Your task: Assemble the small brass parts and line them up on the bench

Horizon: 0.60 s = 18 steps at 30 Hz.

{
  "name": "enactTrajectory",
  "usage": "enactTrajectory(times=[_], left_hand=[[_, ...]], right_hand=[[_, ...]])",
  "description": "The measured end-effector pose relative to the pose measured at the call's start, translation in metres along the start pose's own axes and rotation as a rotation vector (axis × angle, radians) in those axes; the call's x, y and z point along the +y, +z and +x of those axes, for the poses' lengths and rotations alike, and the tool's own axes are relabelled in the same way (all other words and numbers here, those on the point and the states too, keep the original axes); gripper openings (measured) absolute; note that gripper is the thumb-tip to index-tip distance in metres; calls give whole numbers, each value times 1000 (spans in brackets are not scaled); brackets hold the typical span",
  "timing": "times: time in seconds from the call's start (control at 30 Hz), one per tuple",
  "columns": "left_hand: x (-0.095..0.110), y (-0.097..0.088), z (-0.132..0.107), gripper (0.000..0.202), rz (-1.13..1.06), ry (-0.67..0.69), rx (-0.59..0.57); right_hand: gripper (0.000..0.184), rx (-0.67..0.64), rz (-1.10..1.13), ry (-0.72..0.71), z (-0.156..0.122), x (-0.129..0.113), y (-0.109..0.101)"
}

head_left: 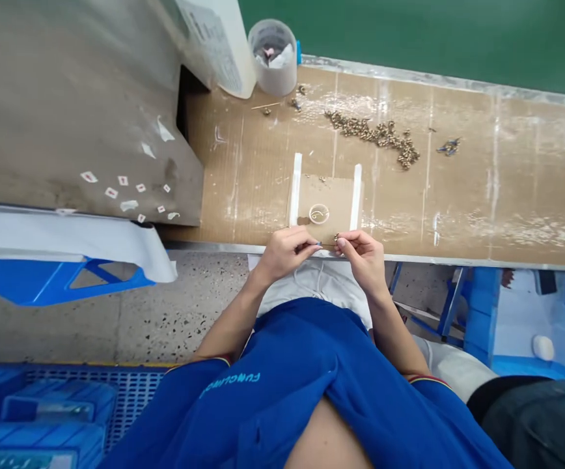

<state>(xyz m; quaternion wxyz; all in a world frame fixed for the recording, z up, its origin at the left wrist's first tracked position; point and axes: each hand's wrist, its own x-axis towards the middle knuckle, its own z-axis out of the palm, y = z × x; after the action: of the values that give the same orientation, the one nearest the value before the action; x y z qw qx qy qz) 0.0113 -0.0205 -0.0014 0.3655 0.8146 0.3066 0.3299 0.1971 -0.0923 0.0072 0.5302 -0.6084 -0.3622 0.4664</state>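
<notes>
At the bench's near edge, my left hand (289, 249) is closed in a pinch on a tiny blue piece (319, 243) whose kind I cannot make out. Facing it, my right hand (363, 257) pinches a small brass-coloured metal part (336, 238) between thumb and forefinger. The fingertips are a short gap apart. Just beyond them stands a small round clear cup (318, 213) with a pale curved strand inside. It sits on a cardboard piece (334, 192) between two white tape strips. Farther back lies a long heap of small brass-coloured parts (375, 132).
A small cluster of brass and blue parts (449, 146) lies right of the heap. A clear tub (273, 62) with scraps and a white jug (226, 49) stand at the back left. A grey metal surface (68, 130) with paper bits borders the left. Blue crates (482, 319) stand at right.
</notes>
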Motion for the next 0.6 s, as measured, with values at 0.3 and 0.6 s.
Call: enactTrajectory(times=[0.3,0.6], left_hand=[[-2,1,-1,24,-2,47,-8],[-6,4,-3,23,26,70,3]], right_hand=[[41,-14,-124,-8,-6,4,10],[38,-32,-188,-4,-8,5,10]])
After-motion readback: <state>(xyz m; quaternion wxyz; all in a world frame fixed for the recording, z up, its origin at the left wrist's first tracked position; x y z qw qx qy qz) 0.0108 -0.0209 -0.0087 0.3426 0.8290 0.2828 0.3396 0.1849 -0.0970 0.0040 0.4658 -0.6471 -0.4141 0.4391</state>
